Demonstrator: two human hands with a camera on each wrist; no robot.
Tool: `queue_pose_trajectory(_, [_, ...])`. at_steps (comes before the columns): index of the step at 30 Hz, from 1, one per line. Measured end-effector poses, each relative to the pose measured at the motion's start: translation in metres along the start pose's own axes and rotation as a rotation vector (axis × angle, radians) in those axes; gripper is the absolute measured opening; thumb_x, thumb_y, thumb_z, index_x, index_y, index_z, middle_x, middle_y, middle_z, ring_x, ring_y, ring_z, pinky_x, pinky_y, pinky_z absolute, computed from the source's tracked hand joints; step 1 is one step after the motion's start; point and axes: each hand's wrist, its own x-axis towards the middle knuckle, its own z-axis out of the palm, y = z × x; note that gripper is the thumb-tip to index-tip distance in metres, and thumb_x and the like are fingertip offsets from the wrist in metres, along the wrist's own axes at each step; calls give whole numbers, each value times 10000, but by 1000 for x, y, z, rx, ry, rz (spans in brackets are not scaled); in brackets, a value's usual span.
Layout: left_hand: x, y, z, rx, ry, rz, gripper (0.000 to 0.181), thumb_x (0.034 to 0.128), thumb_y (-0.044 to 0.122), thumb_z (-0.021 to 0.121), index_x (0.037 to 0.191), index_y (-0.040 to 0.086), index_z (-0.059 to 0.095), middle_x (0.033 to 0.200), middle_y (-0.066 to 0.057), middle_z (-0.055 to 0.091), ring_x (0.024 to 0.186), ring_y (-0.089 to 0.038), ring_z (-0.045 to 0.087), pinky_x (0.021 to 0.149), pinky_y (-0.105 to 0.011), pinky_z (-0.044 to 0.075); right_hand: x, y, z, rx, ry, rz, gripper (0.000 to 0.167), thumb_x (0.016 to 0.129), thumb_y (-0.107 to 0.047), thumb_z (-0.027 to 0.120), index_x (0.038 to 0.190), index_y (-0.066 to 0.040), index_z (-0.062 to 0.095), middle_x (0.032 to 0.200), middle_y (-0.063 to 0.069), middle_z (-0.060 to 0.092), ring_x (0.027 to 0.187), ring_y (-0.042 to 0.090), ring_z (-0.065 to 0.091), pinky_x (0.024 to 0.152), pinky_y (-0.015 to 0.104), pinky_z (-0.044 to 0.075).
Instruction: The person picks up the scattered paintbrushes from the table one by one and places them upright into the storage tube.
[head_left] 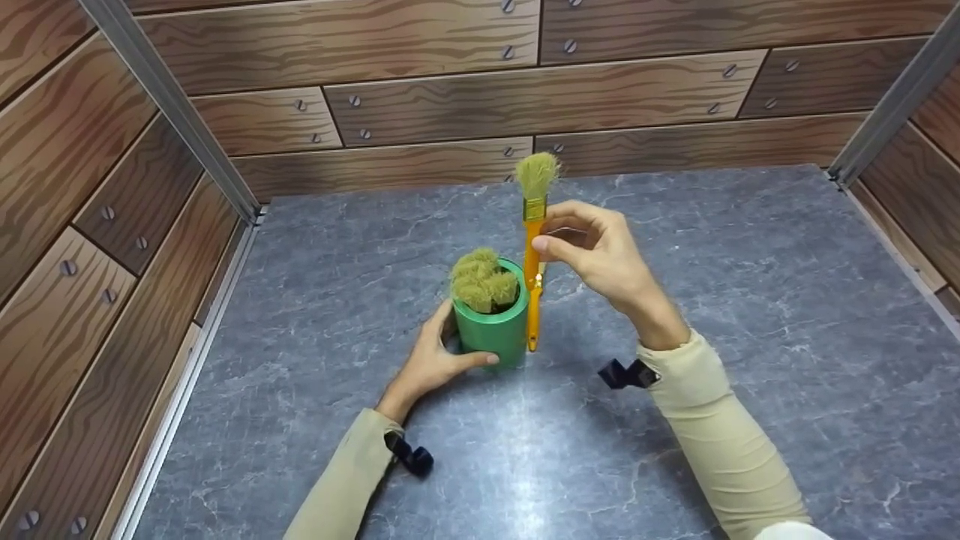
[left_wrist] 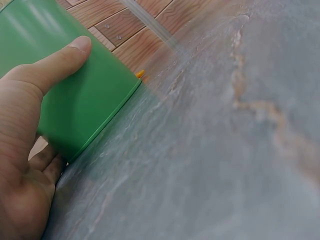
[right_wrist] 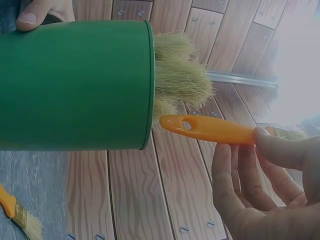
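Observation:
A green cylindrical cup stands on the table with several brushes in it, their pale bristles upward. My left hand grips the cup from the left, its thumb across the front. My right hand pinches a paintbrush by its orange handle, bristles up. In the right wrist view the handle's holed end is just above the cup's rim, beside the bristles. Another orange-handled paintbrush lies on the table right of the cup; its bristles show in the right wrist view.
The grey marbled table extends around the cup. Wood-patterned panels rise at the back and both sides, with metal strips at the corners. A black wrist mount sticks out from the right sleeve, another from the left.

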Motion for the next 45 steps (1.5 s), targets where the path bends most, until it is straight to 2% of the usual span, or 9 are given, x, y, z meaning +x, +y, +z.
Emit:
queue_pose_trajectory(7, [0, 1, 1, 4, -2, -2, 1051, 777, 160, 986, 1640, 265, 397, 1569, 26, 566, 1466, -189, 527, 1267, -432, 410, 3, 3, 4, 18, -16, 7, 237, 963, 64, 739, 1199, 63, 724, 1059, 122, 768, 927, 283, 774, 892, 455, 674])
queue_pose_trajectory(14, [1, 0, 1, 1, -5, 0, 1059, 784, 164, 983, 1649, 268, 382, 1581, 24, 554, 1474, -194, 521, 1265, -433, 413, 5, 5, 9, -5, -17, 11, 235, 959, 66, 740, 1193, 68, 717, 1053, 100, 769, 938, 265, 774, 902, 428, 672])
queue_pose_trajectory(25, [1, 1, 0, 19, -4, 0, 1076, 785, 197, 986, 1654, 307, 363, 1587, 50, 545, 1470, -165, 523, 1257, -421, 424, 3, 16, 16, -63, -37, 28, 208, 956, 38, 756, 1160, 65, 726, 1076, 137, 784, 963, 258, 766, 896, 373, 665])
queue_pose_trajectory(32, [1, 2, 0, 23, 3, 2, 1087, 763, 183, 998, 1650, 286, 377, 1585, 39, 550, 1466, -167, 526, 1265, -416, 411, 0, 25, 17, -116, -61, 41, 195, 960, 7, 772, 1152, 28, 744, 1103, 156, 782, 1005, 236, 761, 912, 331, 645])
queue_pose_trajectory(45, [0, 0, -1, 9, -1, -1, 1049, 777, 173, 989, 1637, 264, 397, 1573, 25, 559, 1461, -188, 533, 1259, -437, 421, -2, 29, 19, -137, -56, 83, 202, 957, -7, 776, 1155, 13, 745, 1119, 160, 780, 1003, 235, 766, 871, 309, 648])
